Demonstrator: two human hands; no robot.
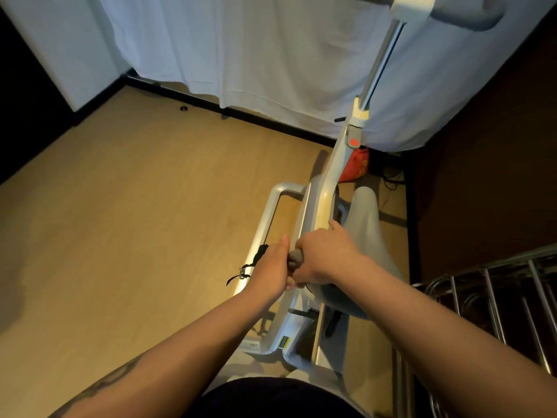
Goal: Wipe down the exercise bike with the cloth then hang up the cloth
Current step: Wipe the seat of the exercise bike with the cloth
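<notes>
Both hands on bike frame (324,188): R hand (324,256) curled round grey cloth (296,258), L hand (271,267) fingers straight alongside.

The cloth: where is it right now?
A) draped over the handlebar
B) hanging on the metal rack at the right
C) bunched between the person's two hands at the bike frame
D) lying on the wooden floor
C: a small grey wad of cloth shows between the left hand and the right hand, both down at the white frame of the exercise bike.
</notes>
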